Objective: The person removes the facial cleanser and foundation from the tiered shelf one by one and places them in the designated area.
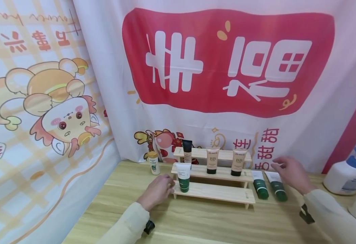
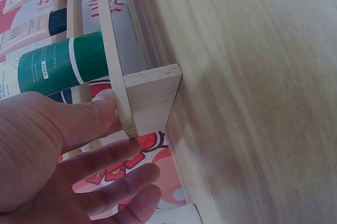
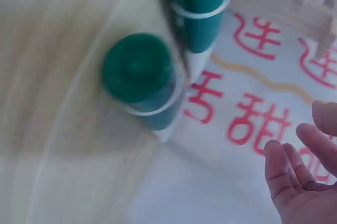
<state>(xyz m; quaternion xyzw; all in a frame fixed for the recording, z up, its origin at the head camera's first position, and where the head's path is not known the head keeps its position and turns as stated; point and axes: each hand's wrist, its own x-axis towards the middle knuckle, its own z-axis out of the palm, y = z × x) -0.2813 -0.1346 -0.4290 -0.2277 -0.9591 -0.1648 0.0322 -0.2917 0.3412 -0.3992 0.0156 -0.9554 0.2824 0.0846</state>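
Observation:
My left hand point(image 1: 157, 190) is at the left end of a three-tier wooden stand point(image 1: 217, 194). In the left wrist view its thumb is right at the lowest shelf's corner, and the other fingers spread loosely below. Just beside that thumb, a white and green squeeze tube point(image 2: 58, 65) stands cap down on the lowest shelf. My right hand point(image 1: 292, 174) hovers at the right, fingers relaxed and holding nothing. Near it, two more white and green tubes, one closer to the stand point(image 1: 260, 186) and one farther right point(image 1: 278, 188), lean against the cloth, green caps down on the table.
Two beige BB cream tubes, a left one point(image 1: 213, 161) and a right one point(image 1: 237, 162), and a black-capped tube point(image 1: 187, 150) stand on the stand. A small yellow-capped bottle point(image 1: 154, 163) is at its left. A blue-topped pump bottle point(image 1: 349, 176) stands far right. Printed cloth point(image 1: 104, 67) hangs behind.

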